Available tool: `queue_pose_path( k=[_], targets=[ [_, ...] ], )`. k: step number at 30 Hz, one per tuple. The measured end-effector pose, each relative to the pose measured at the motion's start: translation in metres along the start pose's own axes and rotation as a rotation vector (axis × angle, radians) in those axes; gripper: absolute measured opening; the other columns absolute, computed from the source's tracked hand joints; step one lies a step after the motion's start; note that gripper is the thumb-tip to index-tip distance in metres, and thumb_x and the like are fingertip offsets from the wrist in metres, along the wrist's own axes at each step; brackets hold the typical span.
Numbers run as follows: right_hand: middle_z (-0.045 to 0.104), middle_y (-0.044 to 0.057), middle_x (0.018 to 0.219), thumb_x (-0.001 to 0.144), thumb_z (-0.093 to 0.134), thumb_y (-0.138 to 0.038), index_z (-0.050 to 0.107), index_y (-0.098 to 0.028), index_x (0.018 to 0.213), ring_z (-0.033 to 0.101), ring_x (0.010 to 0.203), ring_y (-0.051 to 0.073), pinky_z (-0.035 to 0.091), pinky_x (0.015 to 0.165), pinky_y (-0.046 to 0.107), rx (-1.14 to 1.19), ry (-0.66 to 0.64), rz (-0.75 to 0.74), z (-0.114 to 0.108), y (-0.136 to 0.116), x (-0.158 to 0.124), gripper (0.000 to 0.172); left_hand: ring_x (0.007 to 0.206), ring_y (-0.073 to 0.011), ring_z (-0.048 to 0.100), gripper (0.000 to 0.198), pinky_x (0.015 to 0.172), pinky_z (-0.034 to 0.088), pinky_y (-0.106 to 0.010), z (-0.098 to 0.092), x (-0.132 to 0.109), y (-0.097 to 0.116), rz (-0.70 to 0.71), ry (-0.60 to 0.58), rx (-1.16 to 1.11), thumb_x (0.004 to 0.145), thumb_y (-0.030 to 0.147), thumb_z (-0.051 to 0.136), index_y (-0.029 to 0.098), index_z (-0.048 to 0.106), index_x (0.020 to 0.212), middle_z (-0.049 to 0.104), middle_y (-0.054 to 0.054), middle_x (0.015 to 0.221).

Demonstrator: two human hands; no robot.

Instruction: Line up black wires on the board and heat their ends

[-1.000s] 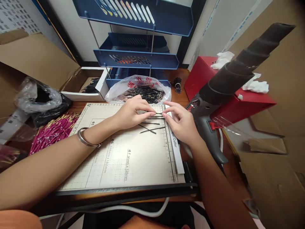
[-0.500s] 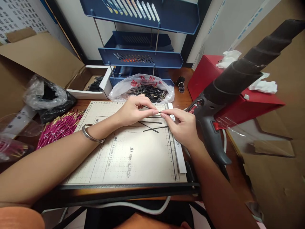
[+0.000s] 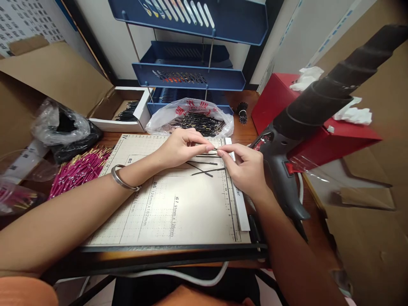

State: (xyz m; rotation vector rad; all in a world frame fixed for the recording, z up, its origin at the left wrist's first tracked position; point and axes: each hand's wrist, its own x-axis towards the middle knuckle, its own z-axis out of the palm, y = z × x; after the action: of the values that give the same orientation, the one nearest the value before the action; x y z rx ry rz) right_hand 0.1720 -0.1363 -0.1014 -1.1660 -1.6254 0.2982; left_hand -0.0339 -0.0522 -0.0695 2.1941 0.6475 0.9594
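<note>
Black strand (image 3: 216, 148): it is between your two hands, just above the far right part of the board; whether it is one piece or two ends meeting, you cannot tell here.
Grid board (image 3: 191, 208): it lies flat in front of you, marked with paper sizes, a white strip (image 3: 240, 208) along its right side.
Blue rack (image 3: 219, 81): it stands behind your work, tier over tier.
Heat gun (image 3: 314, 102): it stands to your right, dark nozzle angled up, in front of a red box (image 3: 344, 138) with white tissue.
Plastic bag (image 3: 158, 122): it sits open just beyond the board, black strands inside.
Magenta pile (image 3: 78, 172): gold-tipped, it lies beside the board on your left.
Left hand (image 3: 183, 148): your thumb and forefinger press together on the strand; a metal bangle (image 3: 119, 180) circles your wrist.
Right hand (image 3: 244, 165): your thumb and forefinger pinch the strand from the other side, near your left fingertips.
Tied bundle (image 3: 242, 114): black, it rests right of the bag.
Loose strands (image 3: 204, 162): several lie on the board just below your fingers, two of them crossing.
</note>
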Motion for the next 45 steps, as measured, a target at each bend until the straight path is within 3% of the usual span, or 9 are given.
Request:
queue_pose_path(
  k=[10,21,27,29,31,34,38,45],
  targets=[
    [0.078,0.004,0.082,0.097,0.067,-0.028,0.082,-0.019,0.095,0.066,0.072,0.017,0.054,0.074,0.031,0.005,-0.017,0.06,-0.001,0.002,-0.001,0.017,0.074,-0.0156,0.07,0.03,0.073,0.053,-0.03,-0.001,0.0,-0.002,-0.003,-0.012,0.001,0.097,0.05,0.077,0.024,0.09,0.091,0.085,-0.006,0.086],
    [0.078,0.004,0.081,0.096,0.068,-0.029,0.081,-0.02,0.093,0.066,0.071,0.017,0.055,0.073,0.032,0.036,-0.028,0.076,-0.001,0.001,0.0,0.016,0.069,-0.0161,0.069,0.035,0.073,0.054,-0.03,-0.002,0.0,-0.001,-0.022,-0.02,-0.012,0.093,0.056,0.079,0.022,0.089,0.088,0.08,-0.006,0.072],
    [0.078,0.004,0.085,0.096,0.068,-0.029,0.08,-0.02,0.094,0.064,0.069,0.015,0.053,0.071,0.031,0.035,-0.035,0.083,-0.002,0.003,0.001,0.015,0.077,-0.0169,0.069,0.038,0.078,0.053,-0.03,0.0,0.0,-0.001,-0.028,0.004,0.019,0.097,0.056,0.075,0.021,0.088,0.092,0.082,-0.007,0.083],
    [0.079,0.006,0.096,0.096,0.068,-0.027,0.08,-0.02,0.094,0.068,0.078,0.017,0.056,0.075,0.033,0.018,-0.052,0.05,-0.003,0.005,0.001,0.014,0.085,-0.0185,0.07,0.042,0.084,0.053,-0.031,-0.001,0.0,0.0,-0.058,0.06,0.058,0.1,0.058,0.069,0.02,0.087,0.097,0.083,-0.008,0.091],
    [0.077,0.009,0.113,0.094,0.07,-0.025,0.08,-0.021,0.091,0.073,0.1,0.022,0.059,0.089,0.037,-0.026,-0.084,0.0,-0.005,0.008,0.001,0.012,0.091,-0.0199,0.069,0.048,0.086,0.052,-0.032,-0.003,0.0,0.001,-0.094,0.114,0.1,0.104,0.06,0.061,0.019,0.086,0.102,0.083,-0.008,0.096],
    [0.071,0.01,0.132,0.092,0.071,-0.023,0.081,-0.022,0.087,0.069,0.123,0.028,0.059,0.102,0.046,-0.117,-0.162,-0.015,-0.008,0.011,-0.001,0.01,0.088,-0.0202,0.066,0.055,0.086,0.05,-0.035,-0.004,0.001,0.002,-0.101,0.153,0.163,0.105,0.065,0.055,0.019,0.085,0.099,0.081,-0.007,0.091],
    [0.067,0.01,0.142,0.09,0.072,-0.022,0.082,-0.023,0.089,0.067,0.13,0.032,0.058,0.108,0.053,-0.176,-0.236,0.032,-0.01,0.013,-0.002,0.01,0.082,-0.0195,0.064,0.054,0.086,0.049,-0.036,-0.003,0.002,0.002,-0.064,0.125,0.208,0.106,0.062,0.055,0.02,0.084,0.088,0.078,-0.006,0.082],
    [0.067,0.01,0.143,0.087,0.076,-0.022,0.082,-0.024,0.088,0.066,0.133,0.032,0.057,0.112,0.054,-0.158,-0.247,0.046,-0.011,0.011,-0.001,0.006,0.079,-0.0196,0.06,0.048,0.081,0.046,-0.035,-0.001,0.001,0.001,-0.038,0.074,0.257,0.107,0.053,0.054,0.02,0.083,0.087,0.077,-0.005,0.077]
  ],
)
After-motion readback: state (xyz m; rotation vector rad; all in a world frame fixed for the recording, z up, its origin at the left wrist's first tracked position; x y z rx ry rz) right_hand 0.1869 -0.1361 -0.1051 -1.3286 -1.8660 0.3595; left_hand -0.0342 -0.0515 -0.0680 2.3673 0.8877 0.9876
